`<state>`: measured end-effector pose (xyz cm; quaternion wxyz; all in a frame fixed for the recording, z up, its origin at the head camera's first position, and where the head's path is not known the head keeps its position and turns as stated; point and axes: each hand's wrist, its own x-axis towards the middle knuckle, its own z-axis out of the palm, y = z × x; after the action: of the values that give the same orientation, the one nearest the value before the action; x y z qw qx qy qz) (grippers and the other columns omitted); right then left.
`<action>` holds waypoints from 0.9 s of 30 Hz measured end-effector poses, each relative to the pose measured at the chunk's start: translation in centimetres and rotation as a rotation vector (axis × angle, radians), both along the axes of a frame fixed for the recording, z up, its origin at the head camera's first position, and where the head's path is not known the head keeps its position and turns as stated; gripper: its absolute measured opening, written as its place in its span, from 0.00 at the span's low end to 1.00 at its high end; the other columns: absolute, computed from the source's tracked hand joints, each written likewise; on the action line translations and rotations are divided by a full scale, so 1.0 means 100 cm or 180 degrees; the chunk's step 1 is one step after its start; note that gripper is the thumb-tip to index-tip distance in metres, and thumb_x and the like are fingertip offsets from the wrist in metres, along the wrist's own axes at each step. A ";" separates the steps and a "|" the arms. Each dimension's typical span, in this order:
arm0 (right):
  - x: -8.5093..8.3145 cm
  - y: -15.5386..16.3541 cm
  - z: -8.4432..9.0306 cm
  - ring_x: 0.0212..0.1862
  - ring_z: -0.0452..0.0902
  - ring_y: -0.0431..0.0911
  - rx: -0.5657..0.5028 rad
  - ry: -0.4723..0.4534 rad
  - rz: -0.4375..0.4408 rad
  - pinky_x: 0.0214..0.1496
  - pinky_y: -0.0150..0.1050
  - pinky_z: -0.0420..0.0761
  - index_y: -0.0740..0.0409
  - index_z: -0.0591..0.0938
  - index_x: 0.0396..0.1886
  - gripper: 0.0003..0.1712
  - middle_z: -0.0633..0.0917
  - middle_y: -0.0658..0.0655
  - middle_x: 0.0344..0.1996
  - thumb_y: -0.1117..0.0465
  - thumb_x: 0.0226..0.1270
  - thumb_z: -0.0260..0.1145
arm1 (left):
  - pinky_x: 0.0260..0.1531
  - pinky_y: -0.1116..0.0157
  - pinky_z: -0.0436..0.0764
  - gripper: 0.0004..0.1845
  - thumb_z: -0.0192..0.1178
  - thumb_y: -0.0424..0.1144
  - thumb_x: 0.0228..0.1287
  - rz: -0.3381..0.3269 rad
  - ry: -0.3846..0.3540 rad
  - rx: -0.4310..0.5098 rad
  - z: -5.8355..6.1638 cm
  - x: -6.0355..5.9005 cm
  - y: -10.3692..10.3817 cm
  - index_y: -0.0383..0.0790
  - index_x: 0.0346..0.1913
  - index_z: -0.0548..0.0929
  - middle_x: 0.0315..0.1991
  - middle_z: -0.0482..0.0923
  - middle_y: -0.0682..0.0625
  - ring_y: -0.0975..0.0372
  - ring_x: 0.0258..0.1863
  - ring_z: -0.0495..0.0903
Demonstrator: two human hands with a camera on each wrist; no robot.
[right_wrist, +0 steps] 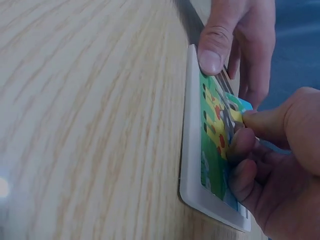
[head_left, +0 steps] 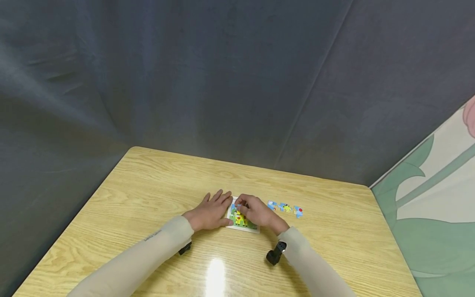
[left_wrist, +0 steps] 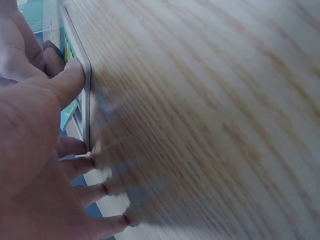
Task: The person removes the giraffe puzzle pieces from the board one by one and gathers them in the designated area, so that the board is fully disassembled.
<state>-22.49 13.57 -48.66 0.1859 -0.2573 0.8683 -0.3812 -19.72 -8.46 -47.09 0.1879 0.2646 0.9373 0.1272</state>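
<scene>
Gleaming wood table (head_left: 148, 198); grey curtain (head_left: 185, 74) behind.

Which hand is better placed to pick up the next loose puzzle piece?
Probably the right hand: the three loose pieces lie just to its right on the table, and it pinches a piece over the puzzle tray. The left hand steadies the tray's far side.

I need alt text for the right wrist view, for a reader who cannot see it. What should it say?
A right hand pinches a blue puzzle piece over a white-framed puzzle tray lying on a wooden table. The left hand steadies the tray, its thumb pressing on the far edge. The tray shows a green and yellow picture.
</scene>
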 end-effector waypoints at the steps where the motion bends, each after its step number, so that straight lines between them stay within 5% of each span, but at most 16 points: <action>1: 0.000 0.000 0.001 0.31 0.73 0.41 -0.0003 -0.0019 -0.0019 0.35 0.32 0.74 0.61 0.83 0.50 0.08 0.84 0.56 0.36 0.64 0.85 0.57 | 0.84 0.35 0.51 0.45 0.55 0.62 0.80 -0.0001 0.0005 0.0003 0.000 0.000 0.000 0.40 0.86 0.56 0.89 0.46 0.45 0.44 0.89 0.44; 16: 0.002 0.017 0.014 0.30 0.74 0.43 -0.0278 -0.0185 -0.0098 0.31 0.33 0.77 0.62 0.83 0.53 0.11 0.84 0.61 0.43 0.62 0.86 0.57 | 0.84 0.34 0.51 0.48 0.57 0.65 0.78 -0.0035 0.0017 0.0016 -0.004 -0.002 -0.001 0.40 0.87 0.55 0.89 0.45 0.45 0.44 0.89 0.43; 27: 0.004 0.044 0.019 0.32 0.75 0.44 -0.0135 -0.0075 -0.0291 0.33 0.33 0.80 0.62 0.84 0.52 0.09 0.85 0.61 0.44 0.63 0.84 0.60 | 0.84 0.35 0.49 0.52 0.60 0.67 0.74 -0.0055 -0.0047 0.0090 -0.005 -0.001 -0.004 0.40 0.87 0.53 0.90 0.44 0.45 0.44 0.89 0.42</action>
<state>-22.13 17.97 -46.80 0.1730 -0.2167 0.8686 -0.4107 -19.86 -8.88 -47.55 0.1922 0.2743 0.9317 0.1407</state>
